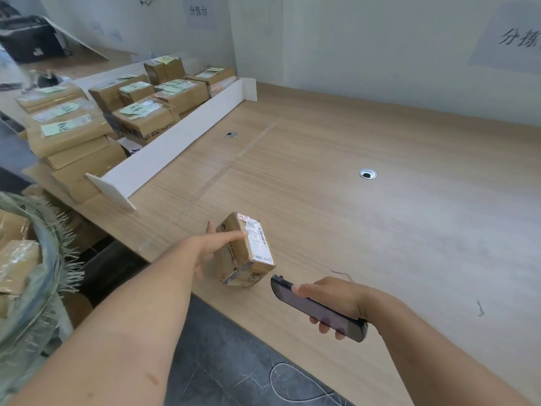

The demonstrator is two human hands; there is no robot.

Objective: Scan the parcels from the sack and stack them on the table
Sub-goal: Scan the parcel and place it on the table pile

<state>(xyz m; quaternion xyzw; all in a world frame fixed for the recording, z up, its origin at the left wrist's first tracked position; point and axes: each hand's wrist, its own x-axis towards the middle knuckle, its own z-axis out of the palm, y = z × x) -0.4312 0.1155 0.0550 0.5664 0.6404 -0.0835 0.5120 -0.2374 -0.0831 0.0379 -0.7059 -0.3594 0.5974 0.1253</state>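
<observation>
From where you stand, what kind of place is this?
Most likely a parcel sorting station. Many labelled cardboard parcels are stacked beyond a white divider, a wall sign reads 分拣台 (sorting table), and the right hand aims a handheld scanner at a small parcel in the left hand.

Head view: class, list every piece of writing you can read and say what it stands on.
"分拣台": paper sign, top centre.
"分拣", cut off by the frame edge: second sign, right.
Label on the held parcel: too small to read.
Green notes on the stacked parcels: blurred.
</observation>
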